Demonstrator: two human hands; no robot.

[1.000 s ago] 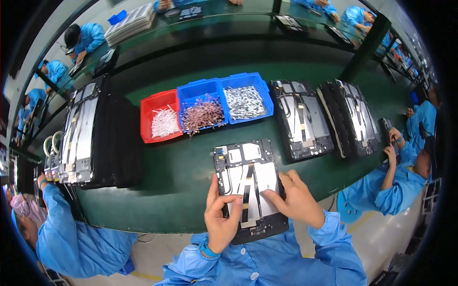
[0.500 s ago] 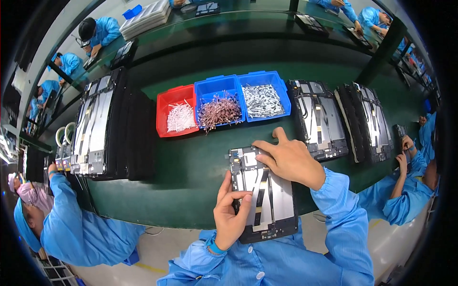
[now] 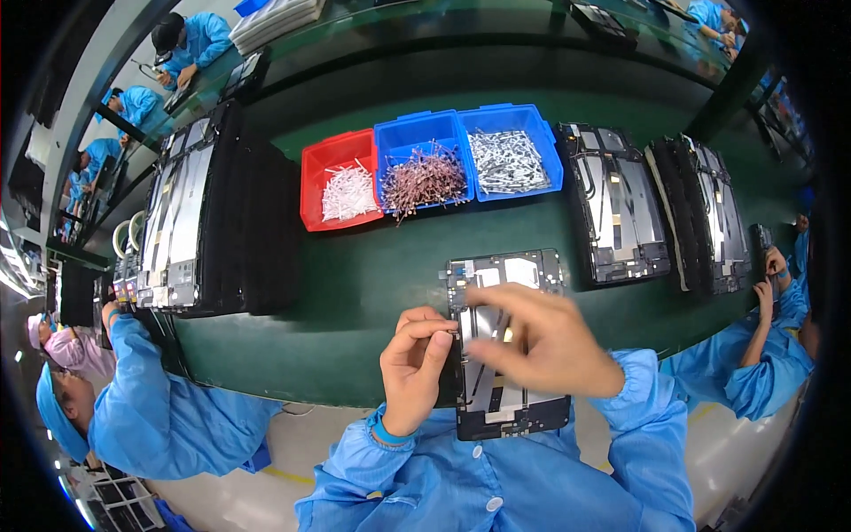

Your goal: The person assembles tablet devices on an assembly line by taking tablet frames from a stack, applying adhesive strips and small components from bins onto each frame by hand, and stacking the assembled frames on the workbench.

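Note:
An opened tablet (image 3: 483, 390), its silver inner plate, flat cables and circuit board showing, lies at the table's front edge before me. Beside its left edge is my left hand (image 3: 413, 368), the thumb drawn in against curled fingers; whatever the fingertips pinch, if anything, is too small to make out. Over the middle of the tablet hovers my right hand (image 3: 554, 341), blurred by motion. Its thumb and forefinger stand apart, no object shows between them, and the hand covers part of the cables.
Behind the tablet stand a red bin (image 3: 341, 222) of small white pieces, a blue bin (image 3: 421, 133) of brownish-pink parts and a blue bin (image 3: 554, 182) of silver-and-black parts. Stacked tablets (image 3: 177, 222) rise at left; more tablets (image 3: 616, 213) stand at right. Co-workers (image 3: 182, 417) sit on both sides.
My right hand has drawn back from the tablet's upper end to over its middle. My left hand has moved off the cables to the tablet's left edge. The view has shifted slightly.

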